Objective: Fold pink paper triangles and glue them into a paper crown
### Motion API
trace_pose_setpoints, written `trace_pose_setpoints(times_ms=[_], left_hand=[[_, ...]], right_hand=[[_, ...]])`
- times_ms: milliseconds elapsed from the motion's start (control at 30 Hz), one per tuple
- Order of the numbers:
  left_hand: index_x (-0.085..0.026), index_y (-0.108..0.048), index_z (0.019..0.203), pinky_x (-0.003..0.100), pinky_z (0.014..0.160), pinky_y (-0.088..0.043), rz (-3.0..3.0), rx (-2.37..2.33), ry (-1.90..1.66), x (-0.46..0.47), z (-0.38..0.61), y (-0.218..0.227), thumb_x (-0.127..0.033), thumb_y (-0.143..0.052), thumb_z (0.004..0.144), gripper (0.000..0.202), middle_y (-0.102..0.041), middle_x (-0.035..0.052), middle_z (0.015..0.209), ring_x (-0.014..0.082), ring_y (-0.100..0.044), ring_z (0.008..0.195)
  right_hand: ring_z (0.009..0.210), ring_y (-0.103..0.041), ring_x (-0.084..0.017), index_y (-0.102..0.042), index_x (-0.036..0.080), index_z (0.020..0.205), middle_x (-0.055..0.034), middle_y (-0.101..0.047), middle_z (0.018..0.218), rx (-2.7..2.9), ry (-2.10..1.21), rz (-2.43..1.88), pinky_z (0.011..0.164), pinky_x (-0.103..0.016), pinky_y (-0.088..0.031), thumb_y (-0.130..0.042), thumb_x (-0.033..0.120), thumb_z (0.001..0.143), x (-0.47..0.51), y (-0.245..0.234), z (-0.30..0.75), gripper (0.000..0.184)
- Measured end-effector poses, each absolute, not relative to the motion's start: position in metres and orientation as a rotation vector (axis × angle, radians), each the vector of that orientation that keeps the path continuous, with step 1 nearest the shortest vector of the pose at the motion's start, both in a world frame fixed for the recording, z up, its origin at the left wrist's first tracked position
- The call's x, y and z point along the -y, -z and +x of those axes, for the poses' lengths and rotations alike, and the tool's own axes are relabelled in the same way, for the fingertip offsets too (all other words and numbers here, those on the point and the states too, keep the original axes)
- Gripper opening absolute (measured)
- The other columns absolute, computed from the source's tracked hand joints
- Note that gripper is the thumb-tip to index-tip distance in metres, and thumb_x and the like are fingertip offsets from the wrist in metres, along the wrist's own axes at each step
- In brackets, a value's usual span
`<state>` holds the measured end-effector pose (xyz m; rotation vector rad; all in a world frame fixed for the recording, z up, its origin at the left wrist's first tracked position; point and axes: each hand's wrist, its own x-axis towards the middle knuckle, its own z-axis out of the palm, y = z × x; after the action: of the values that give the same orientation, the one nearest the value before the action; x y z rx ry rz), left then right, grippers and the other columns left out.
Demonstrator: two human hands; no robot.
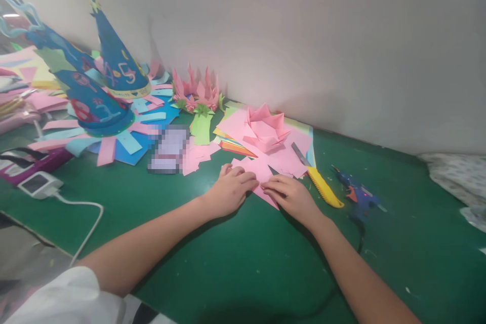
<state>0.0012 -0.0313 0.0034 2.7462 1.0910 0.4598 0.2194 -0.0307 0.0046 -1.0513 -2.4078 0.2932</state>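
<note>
A small sheet of pink paper point(258, 168) lies on the green table between my hands, its lower corner pointing toward me. My left hand point(232, 190) grips the left side of the sheet with bent fingers. On the other side, my right hand point(291, 196) pinches the paper's right edge, fingers held together. The fingertips of both hands almost meet and cover part of the sheet. Just beyond it, a folded pink paper flower point(266, 129) rests on a stack of coloured paper point(237, 149). A yellow utility knife point(324, 187) lies right of my right hand.
A blue glue gun point(360, 197) with a dark cord lies on the right. Pink paper scraps point(197, 157) and a blurred-out phone point(169, 149) are to the left. Behind stand a pink paper crown point(197, 93) and blue cone hats point(119, 63). A white cable point(96, 217) hangs over the near-left edge.
</note>
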Motion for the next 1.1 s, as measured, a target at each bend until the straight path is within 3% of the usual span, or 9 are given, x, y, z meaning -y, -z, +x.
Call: trace_pose_setpoints(times_ms=[400,667,800,967,1100], left_hand=[[-0.028,-0.054,0.110,0.045,0.094,-0.022,2.760,-1.076,-0.454,0.031,0.000,-0.003,-0.010,-0.040,0.086,0.033,-0.057,0.0007,0.112,0.0204,-0.043,0.098],[-0.028,-0.054,0.111,0.046,0.093,-0.023,2.758,-1.080,-0.434,0.032,0.000,-0.003,-0.010,-0.039,0.086,0.034,-0.056,0.0012,0.114,0.0208,-0.043,0.098],[-0.027,-0.053,0.112,0.046,0.095,-0.023,2.779,-1.087,-0.426,0.032,0.001,-0.002,-0.010,-0.040,0.086,0.034,-0.055,0.0020,0.114,0.0210,-0.042,0.100],[-0.023,-0.052,0.111,0.047,0.098,-0.022,2.808,-1.050,-0.454,0.034,0.001,-0.005,-0.010,-0.040,0.085,0.031,-0.054,0.0040,0.119,0.0219,-0.040,0.111],[-0.024,-0.053,0.109,0.048,0.099,-0.021,2.776,-1.045,-0.463,0.034,0.001,-0.006,-0.011,-0.040,0.087,0.029,-0.056,0.0040,0.117,0.0216,-0.042,0.109]], right_hand=[[0.081,-0.060,-0.019,-0.065,0.019,0.088,-0.0078,-0.066,0.086,2.514,-0.224,-1.029,0.072,-0.033,-0.048,-0.047,0.018,0.090,0.032,-0.012,0.222,0.018],[0.068,-0.051,-0.017,-0.058,0.018,0.070,-0.0045,-0.056,0.069,2.556,-0.302,-1.075,0.064,-0.030,-0.041,-0.046,0.017,0.087,0.035,-0.021,0.227,0.021],[0.068,-0.051,-0.016,-0.057,0.018,0.070,-0.0038,-0.056,0.068,2.533,-0.321,-1.083,0.063,-0.030,-0.040,-0.045,0.017,0.087,0.036,-0.020,0.228,0.020],[0.073,-0.055,-0.018,-0.060,0.018,0.080,-0.0052,-0.060,0.074,2.473,-0.306,-1.069,0.068,-0.032,-0.044,-0.053,0.029,0.087,0.039,-0.019,0.228,0.015],[0.078,-0.057,-0.021,-0.062,0.019,0.091,-0.0071,-0.063,0.084,2.496,-0.265,-1.072,0.072,-0.035,-0.047,-0.063,0.041,0.080,0.040,-0.016,0.225,0.025]])
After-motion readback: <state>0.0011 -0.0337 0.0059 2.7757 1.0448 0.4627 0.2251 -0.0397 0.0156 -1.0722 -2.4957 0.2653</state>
